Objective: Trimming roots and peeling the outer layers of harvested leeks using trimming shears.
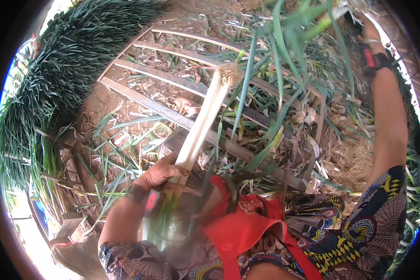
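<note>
My left hand (162, 171) is closed round a few long green onions (198, 123) near the lower centre. Their thick white stalks point away from me, and the tangled roots (229, 73) lie over a metal rack. The green ends run back under my left forearm toward my lap. My right arm stretches to the far upper right. There my right hand (369, 31) appears closed on loose onion leaves (297, 29), which trail leftward, blurred by motion. Something dark sits at its fingers; I cannot make it out.
A slatted metal rack (161, 106) stands low before me, over soil strewn with leaf scraps (121, 156). Dense green onions (74, 51) are stacked along the left. More onion stalks lie at the right edge. A red apron (247, 224) covers my lap.
</note>
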`<state>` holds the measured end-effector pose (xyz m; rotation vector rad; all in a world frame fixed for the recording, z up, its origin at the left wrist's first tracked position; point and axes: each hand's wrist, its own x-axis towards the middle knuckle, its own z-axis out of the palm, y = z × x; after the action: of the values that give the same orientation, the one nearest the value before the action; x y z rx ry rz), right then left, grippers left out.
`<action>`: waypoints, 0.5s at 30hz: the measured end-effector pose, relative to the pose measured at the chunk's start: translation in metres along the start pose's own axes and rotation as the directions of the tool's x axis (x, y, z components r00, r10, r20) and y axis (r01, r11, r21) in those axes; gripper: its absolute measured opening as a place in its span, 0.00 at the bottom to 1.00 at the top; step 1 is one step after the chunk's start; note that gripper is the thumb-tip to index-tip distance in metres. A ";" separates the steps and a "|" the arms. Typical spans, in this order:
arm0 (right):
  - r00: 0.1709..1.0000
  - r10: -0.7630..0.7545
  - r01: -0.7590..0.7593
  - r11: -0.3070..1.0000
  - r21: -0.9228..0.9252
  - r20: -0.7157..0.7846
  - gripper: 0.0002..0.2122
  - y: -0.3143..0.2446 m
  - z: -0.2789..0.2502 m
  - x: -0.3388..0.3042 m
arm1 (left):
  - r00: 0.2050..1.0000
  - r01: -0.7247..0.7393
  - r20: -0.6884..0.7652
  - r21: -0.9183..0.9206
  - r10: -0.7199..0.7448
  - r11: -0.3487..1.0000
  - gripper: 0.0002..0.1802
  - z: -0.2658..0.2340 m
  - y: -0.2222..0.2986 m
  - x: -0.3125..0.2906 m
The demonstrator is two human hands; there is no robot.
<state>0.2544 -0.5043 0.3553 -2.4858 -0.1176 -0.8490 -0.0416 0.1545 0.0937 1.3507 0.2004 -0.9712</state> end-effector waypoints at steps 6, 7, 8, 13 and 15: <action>0.710 -0.438 0.523 0.852 0.004 0.551 0.39 -0.248 0.162 -0.231 | 0.987 -0.077 0.150 0.187 0.049 0.979 0.37 0.002 0.000 0.021; 0.519 -0.412 0.591 0.806 0.034 0.749 0.43 -0.283 0.155 -0.257 | 0.979 -0.104 0.190 0.186 0.068 0.977 0.38 0.005 -0.003 0.023; 0.441 -0.578 0.733 0.673 0.096 0.687 0.40 -0.280 0.158 -0.286 | 0.966 -0.135 0.244 0.185 0.087 0.973 0.39 0.014 0.000 0.025; 0.252 -0.726 0.868 0.462 0.182 0.640 0.16 -0.255 0.164 -0.318 | 0.902 -0.209 0.413 0.156 0.129 0.965 0.40 0.047 0.003 0.024; 0.261 -0.730 0.896 0.426 0.122 0.632 0.14 -0.241 0.162 -0.312 | 0.907 -0.193 0.407 0.176 0.107 0.965 0.42 0.054 0.014 0.024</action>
<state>0.0361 -0.1912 0.1662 -2.7700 -1.8371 -0.3101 -0.0392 0.0947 0.1031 1.3083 -0.3210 -1.1339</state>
